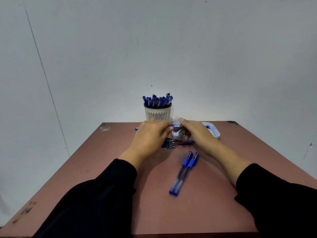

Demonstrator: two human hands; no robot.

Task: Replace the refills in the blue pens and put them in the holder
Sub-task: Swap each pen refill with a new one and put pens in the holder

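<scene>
Two hands meet near the table's (120, 169) far edge, the left hand (151, 134) curled round a blue pen (175, 126) while the right hand (195, 131) pinches its tip end above the tray (216, 133), probably to change the refill, the holder (157, 114) just behind.

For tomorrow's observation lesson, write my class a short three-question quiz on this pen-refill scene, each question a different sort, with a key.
1. True or false: the holder at the table's far edge already has blue pens in it.
2. How many whole pens lie side by side near the middle of the table?
3. What do the left hand and right hand hold between them? A) a blue pen B) a pencil C) a ruler

Key: 1 true; 2 two; 3 A, over the pale tray.
</scene>
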